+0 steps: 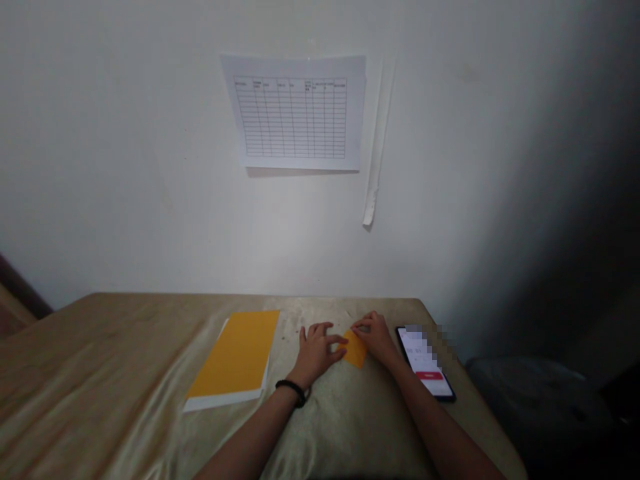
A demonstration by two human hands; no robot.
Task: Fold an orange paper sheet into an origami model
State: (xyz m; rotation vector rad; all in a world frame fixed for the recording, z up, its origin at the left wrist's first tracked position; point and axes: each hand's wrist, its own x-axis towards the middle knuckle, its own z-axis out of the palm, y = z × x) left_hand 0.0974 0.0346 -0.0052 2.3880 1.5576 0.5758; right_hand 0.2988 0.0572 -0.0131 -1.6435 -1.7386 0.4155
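Note:
A small folded piece of orange-yellow paper [355,353] lies between my two hands, low over the cloth-covered surface. My left hand [316,350], with a black band [297,392] on its wrist, has its thumb and index finger at the paper's left edge, while its other fingers are spread out. At the top edge of the paper, the fingertips of my right hand [376,337] are pinched together on it. Left of my hands is a stack of yellow sheets [239,353] with white paper showing underneath.
A phone [425,367] with a lit screen lies right of my right forearm. The shiny beige cloth [125,360] has folds on the left. On the wall behind hang a printed table sheet [300,117] and a loose white strip [376,160].

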